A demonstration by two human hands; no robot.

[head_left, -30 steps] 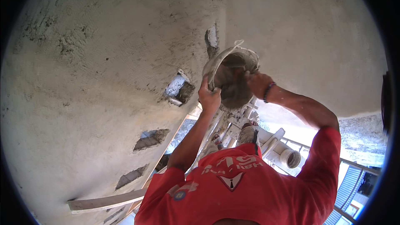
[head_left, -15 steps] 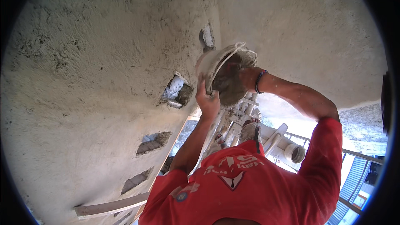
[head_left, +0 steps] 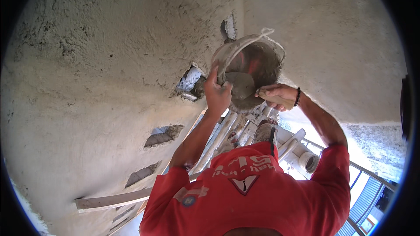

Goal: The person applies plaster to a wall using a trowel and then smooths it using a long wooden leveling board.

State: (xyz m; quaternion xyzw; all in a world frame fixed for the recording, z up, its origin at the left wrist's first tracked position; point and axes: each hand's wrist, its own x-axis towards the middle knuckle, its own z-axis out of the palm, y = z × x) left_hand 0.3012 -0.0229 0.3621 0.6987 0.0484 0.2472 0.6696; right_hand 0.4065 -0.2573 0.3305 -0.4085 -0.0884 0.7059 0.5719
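Pale open-ended tube [head_left: 309, 162] as landmark. Metal railing [head_left: 372, 175] right of tube; blue corrugated sheet [head_left: 366, 202] lower right. Poles [head_left: 220, 139] left of tube, wooden plank [head_left: 113, 202] lower and farther left. Plastered wall [head_left: 83, 91] upper left, rough-edged hole [head_left: 191, 81] in it.

- I am viewing a red shirt [head_left: 262, 212] with pale lettering [head_left: 243, 164].
- A white triangle [head_left: 240, 183] and round blue badge [head_left: 188, 201] are marking it.
- A dark bracelet [head_left: 298, 96] is encircling the right wrist [head_left: 303, 102].
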